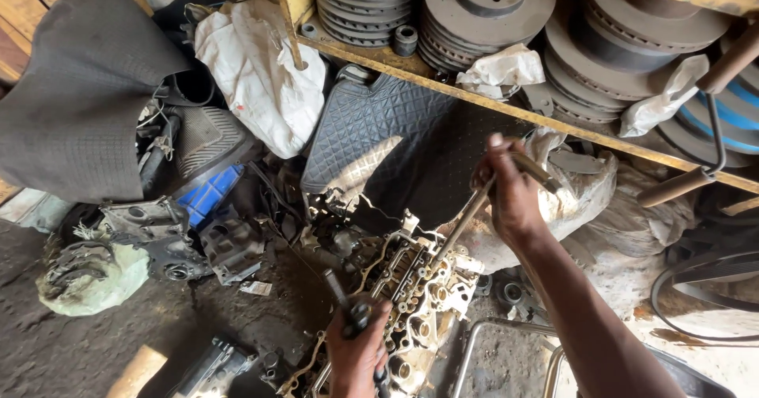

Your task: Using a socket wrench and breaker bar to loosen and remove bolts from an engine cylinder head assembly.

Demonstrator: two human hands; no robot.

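Both hands work the cylinder head (407, 287) lying on the floor — left hand (357, 350) clenched on a dark tool steadying it, right hand (512, 196) gripping a long wrench (466, 216) for leverage.

On the dirty floor (95, 350) lies a greasy cylinder head (411, 287), its valve gear showing. The right hand (512, 192) closes its grip around the top of a long metal bar (462, 222) that slants down into the cylinder head. The left hand (357, 354) grips a dark-handled tool (341, 295) at the head's near end. Behind stands a yellow shelf (506, 107) stacked with brake discs (486, 7); a quilted black mat (379, 129) leans beneath it, beside a white sack (261, 74).
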